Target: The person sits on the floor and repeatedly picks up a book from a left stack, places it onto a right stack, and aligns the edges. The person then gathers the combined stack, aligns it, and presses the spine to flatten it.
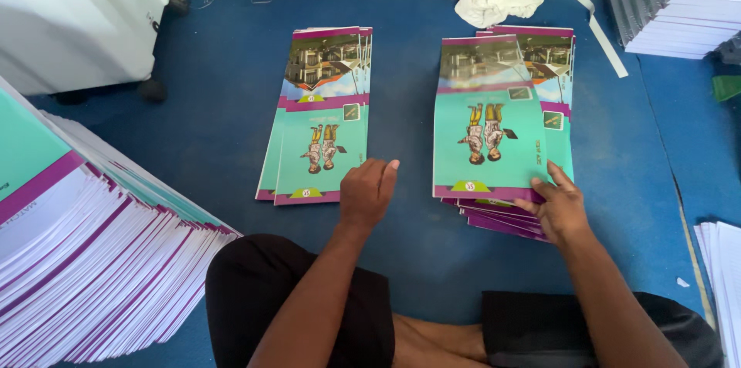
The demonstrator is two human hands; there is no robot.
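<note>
Head view looks down on a blue floor mat [417, 244] where a seated person works between two piles of printed covers. Taking the right pile [502, 125] as landmark: the right hand [557, 206] pinches the near right corner of its top sheet [486, 136], thumb on top and fingers beneath. Left of that pile lies the left pile [320, 117], and the left hand [367, 190] hovers at its near right corner, fingers loosely curled and holding nothing. The covers look thin, glossy and light, likely slippery and easily creased, so a corner or near-edge grip suits them best. Each sheet's long axis runs away from the person, with the printed figures upside down, heads toward the knees. Further left rises a fanned stack [93, 260].
</note>
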